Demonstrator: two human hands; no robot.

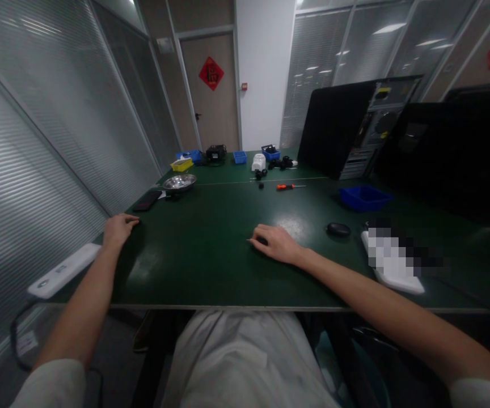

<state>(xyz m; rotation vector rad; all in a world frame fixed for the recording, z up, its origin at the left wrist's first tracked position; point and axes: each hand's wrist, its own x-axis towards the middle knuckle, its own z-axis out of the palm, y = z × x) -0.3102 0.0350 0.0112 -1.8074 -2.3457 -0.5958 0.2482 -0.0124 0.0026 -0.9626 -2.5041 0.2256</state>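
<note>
My left hand [119, 229] is above the left edge of the green table [202, 255], with thumb and forefinger brought together; whatever may be between them is too small to make out. Near it lies a flat black object [147, 200], and behind that a shiny metal bowl [179, 182]. At the middle of the table, my right hand [275, 243] rests low with its fingers curled in a pinch. A thin, light tip sticks out from the fingertips, but its kind does not show. The nearest thing on that side is a black computer mouse [338, 229].
An orange-handled screwdriver [285, 187] lies beyond my right hand. Further back are a white device [259, 162], small black parts and a yellow tray [182, 165]. A blue tray [364, 198], a computer case [355, 127] and a white power strip [64, 271] flank the work area.
</note>
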